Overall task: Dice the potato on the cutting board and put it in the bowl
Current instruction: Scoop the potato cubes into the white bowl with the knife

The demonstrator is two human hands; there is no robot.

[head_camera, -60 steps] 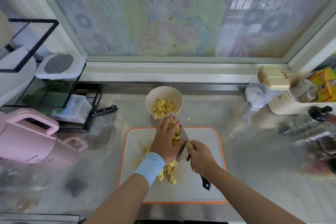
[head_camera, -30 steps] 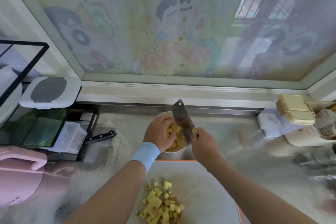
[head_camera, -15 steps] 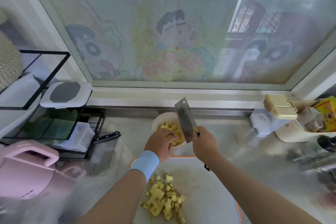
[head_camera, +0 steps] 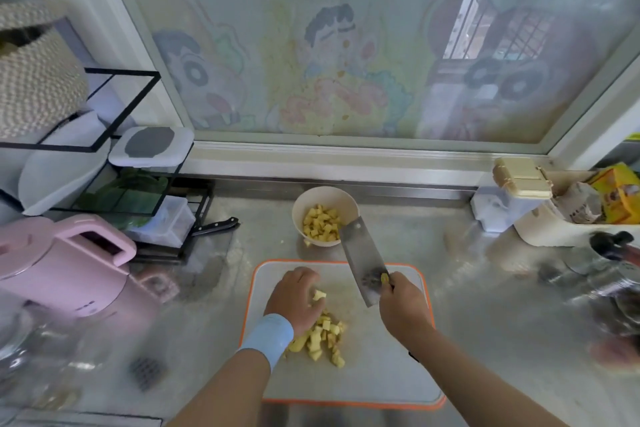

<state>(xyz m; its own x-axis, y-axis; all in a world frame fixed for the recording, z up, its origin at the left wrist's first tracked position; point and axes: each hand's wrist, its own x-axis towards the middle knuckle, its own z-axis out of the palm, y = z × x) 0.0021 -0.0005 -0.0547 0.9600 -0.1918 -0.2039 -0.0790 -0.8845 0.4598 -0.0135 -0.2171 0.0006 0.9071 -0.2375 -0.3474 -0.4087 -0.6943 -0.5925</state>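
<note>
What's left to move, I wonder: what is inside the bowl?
Potato dice lie in the bowl. The cleaver covers its near right rim, so anything there is hidden.

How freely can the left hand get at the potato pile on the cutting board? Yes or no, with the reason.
Likely yes. The left hand touches the potato pile on the cutting board, with nothing between them; the right hand holds the cleaver aside, clear of the pile.

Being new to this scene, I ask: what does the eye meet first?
A broad steel cleaver, gripped by the right hand, slants above the orange-rimmed white cutting board. Behind it stands a round cream bowl holding yellow potato cubes; the left hand touches more cubes on the board.
</note>
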